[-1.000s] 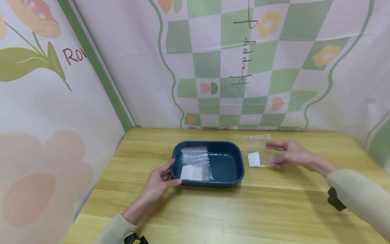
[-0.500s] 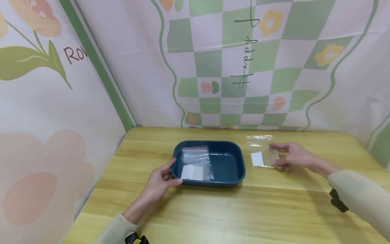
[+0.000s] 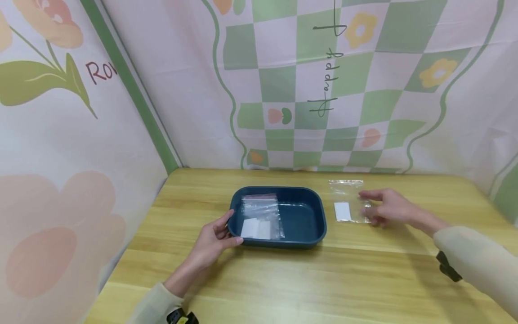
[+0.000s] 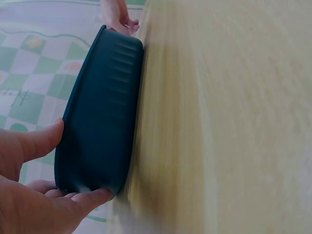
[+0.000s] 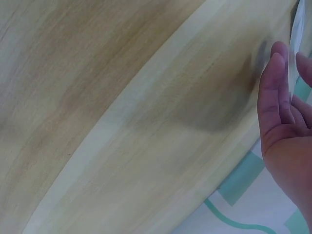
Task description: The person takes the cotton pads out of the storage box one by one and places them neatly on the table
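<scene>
A dark blue rectangular tray [image 3: 303, 238] stands on the table, and my left hand [image 3: 208, 246] grips its left end. The thumb lies on the near rim and the fingers go round the end, as the left wrist view shows. Overlapping clear zip bags [image 3: 261, 207] with white pieces lie in the tray's left half. To its right is another clear zip bag [image 3: 341, 193] with a white square piece [image 3: 342, 211] inside. My right hand [image 3: 388, 207] holds that bag by its right edge. In the right wrist view the bag's edge [image 5: 295, 44] shows between thumb and fingers.
The pale wooden table [image 3: 283, 283] runs back to a patterned cloth wall [image 3: 307, 81]. A second cloth wall [image 3: 133, 148] borders the left side. The tray's raised rim stands between the bags inside and the bag on the right.
The right hand and its bag have shifted slightly right, away from the tray. The left hand keeps its grip on the tray. The head view has moved a little.
</scene>
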